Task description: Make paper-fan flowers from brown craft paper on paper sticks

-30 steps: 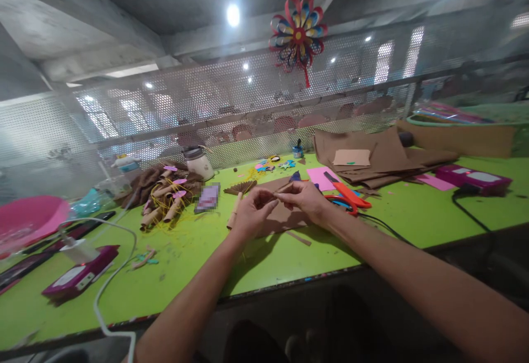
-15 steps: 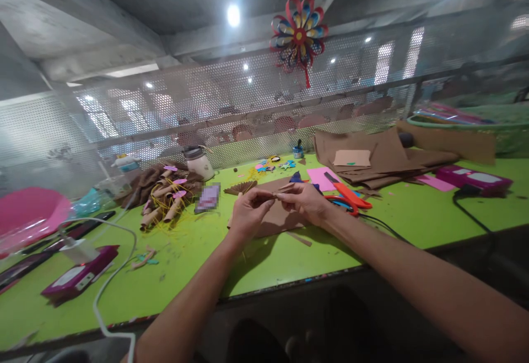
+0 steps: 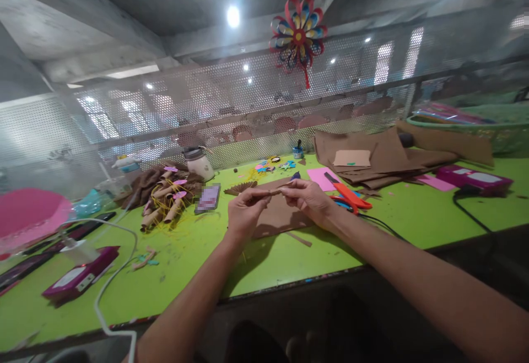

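My left hand and my right hand are raised over the table, fingertips close together. Between them they pinch a thin brown paper strip, stretched from one hand to the other; its ends are hidden by the fingers. Below lies a flat brown paper sheet, with a narrow offcut by its front edge. A pleated brown paper piece rests just beyond my left hand. Scissors with orange handles lie to the right of my right wrist.
Rolled brown paper pieces with yellow strings, a phone and a jar stand left. Stacked brown sheets and a pink sheet lie right. Purple power strips sit at both sides, with cables. A colourful pinwheel hangs above.
My hands have drawn slightly apart, the left one shifting a little left, and more of the brown strip shows between them. The things on the table have stayed put.
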A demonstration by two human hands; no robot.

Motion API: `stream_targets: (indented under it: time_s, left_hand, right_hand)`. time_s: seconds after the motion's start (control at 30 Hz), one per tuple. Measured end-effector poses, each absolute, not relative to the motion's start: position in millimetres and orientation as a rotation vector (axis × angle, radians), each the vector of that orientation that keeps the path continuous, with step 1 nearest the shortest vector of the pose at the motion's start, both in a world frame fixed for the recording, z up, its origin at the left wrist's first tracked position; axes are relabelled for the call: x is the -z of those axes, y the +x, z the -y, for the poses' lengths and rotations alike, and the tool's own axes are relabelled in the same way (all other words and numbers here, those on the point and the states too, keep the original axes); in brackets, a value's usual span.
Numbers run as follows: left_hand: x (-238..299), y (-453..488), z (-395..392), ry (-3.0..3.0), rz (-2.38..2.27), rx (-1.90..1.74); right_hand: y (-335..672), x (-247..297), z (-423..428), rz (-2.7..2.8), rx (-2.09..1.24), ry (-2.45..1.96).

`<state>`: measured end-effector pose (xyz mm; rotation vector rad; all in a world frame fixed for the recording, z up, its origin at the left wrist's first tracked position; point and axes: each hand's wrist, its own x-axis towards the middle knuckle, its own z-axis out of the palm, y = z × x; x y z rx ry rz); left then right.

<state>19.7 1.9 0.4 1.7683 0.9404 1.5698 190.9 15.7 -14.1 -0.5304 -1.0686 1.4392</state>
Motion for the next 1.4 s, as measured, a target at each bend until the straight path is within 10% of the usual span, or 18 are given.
stream_targets:
  time_s: [1.4]
  left_hand:
    - [10.0,7.3,-16.7,2.349,-1.011,-1.554]
  right_hand:
    - [195.4,18.2,-15.0,1.803,-0.448,-0.761]
